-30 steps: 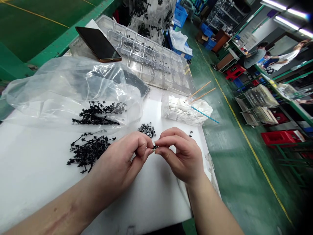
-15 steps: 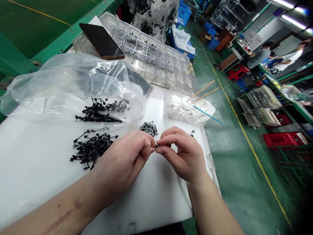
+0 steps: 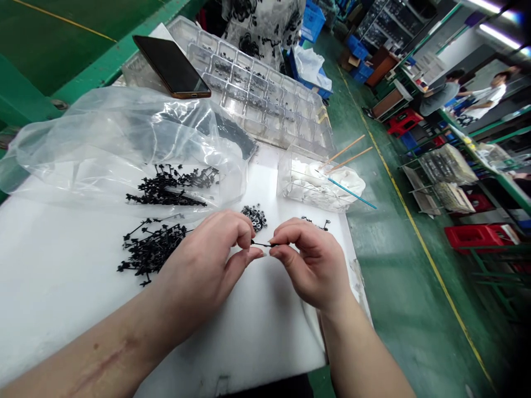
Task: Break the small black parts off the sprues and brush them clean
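My right hand [image 3: 313, 260] pinches one end of a thin black rod [image 3: 261, 245] between thumb and forefinger, near the centre of the frame. My left hand [image 3: 207, 254] has opened: thumb and forefinger are parted, with the rod's other end at the forefinger's tip. I cannot tell whether they touch. Half a second ago my fingertips nearly met and hid most of the piece; now they are further apart and its stem shows across the gap, so I judge my right hand carries most of the hold.

Just beyond my fingers, the small pile of rings [image 3: 256, 218] sits on the white tabletop [image 3: 249, 331]. Left of centre, beside my left hand, lies a heap of black stemmed parts [image 3: 151, 249]. A few loose black pieces [image 3: 326, 225] lie past my right knuckles, below the clear plastic box [image 3: 307, 204].
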A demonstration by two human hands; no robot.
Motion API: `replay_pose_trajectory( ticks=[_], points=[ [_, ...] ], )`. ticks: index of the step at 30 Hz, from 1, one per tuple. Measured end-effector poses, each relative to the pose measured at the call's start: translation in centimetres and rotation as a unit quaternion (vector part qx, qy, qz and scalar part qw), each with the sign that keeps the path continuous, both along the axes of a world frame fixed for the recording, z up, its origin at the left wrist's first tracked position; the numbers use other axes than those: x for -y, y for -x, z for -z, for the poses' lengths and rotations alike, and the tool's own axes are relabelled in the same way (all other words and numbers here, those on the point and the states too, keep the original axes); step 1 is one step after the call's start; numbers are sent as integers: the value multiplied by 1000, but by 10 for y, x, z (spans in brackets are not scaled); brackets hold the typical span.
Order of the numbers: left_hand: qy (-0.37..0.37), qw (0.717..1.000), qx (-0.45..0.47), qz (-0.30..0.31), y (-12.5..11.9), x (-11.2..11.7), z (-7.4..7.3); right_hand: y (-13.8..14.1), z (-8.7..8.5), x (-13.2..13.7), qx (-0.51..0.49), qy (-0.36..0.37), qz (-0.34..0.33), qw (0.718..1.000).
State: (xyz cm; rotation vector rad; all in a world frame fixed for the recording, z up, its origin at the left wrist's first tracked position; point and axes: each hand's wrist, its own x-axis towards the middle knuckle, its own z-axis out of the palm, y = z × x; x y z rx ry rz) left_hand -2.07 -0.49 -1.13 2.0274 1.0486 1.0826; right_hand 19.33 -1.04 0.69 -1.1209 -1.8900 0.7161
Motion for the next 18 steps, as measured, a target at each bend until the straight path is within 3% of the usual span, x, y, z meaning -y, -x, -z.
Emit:
replay_pose_trajectory(
  ticks=[4,6,9,13,15,18],
  points=[
    [43,999,18,-14,1,0,-3,-10,1,0,-39,5,59,997],
    [65,997,28,-21,2,-1,-3,-21,-9,1,-73,2,119,990],
    [96,994,46,-26,2,-3,-2,-46,-42,5,-73,24,186,979],
    [101,994,32,-13,3,-6,-3,-79,-83,15,58,112,208,970],
    [97,995,26,-2,2,-8,-4,-86,-83,18,139,141,215,956],
    [110,993,45,1,1,-9,-6,-87,-60,17,207,188,217,935]
  ],
)
